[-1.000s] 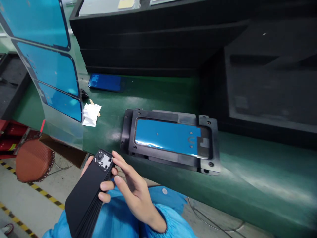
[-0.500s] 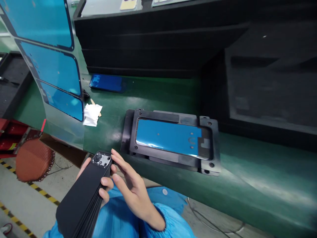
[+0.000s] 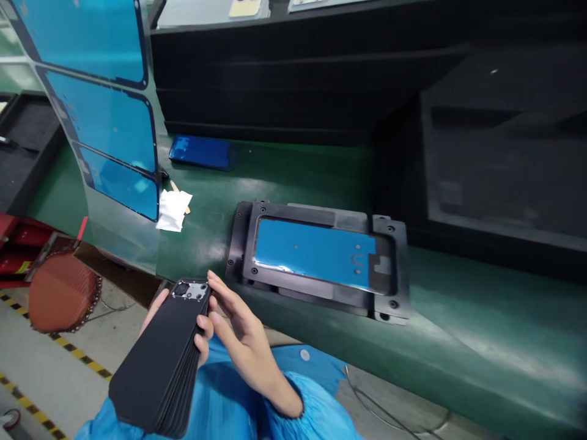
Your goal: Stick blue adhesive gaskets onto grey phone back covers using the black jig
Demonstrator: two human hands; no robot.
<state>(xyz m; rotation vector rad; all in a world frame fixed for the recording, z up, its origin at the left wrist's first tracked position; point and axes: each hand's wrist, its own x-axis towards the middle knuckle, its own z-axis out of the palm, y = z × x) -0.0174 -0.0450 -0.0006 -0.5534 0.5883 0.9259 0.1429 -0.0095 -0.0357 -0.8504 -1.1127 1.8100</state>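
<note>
Head view: left hand (image 3: 153, 308) cradles stack of black covers (image 3: 158, 357), right hand (image 3: 241, 339) open-fingered at its edge; loose grip, top cover could slide off.

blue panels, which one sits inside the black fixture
The blue panel lying flat in the black fixture on the green bench. The other blue panels hang on the liner strip at the left.

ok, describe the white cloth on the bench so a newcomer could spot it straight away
Start at the green bench. Left of the black fixture with the blue panel, beside the hanging sheet of blue films, lies the crumpled white cloth. It is the only white thing there, with a thin wooden stick poking out behind it.
</note>
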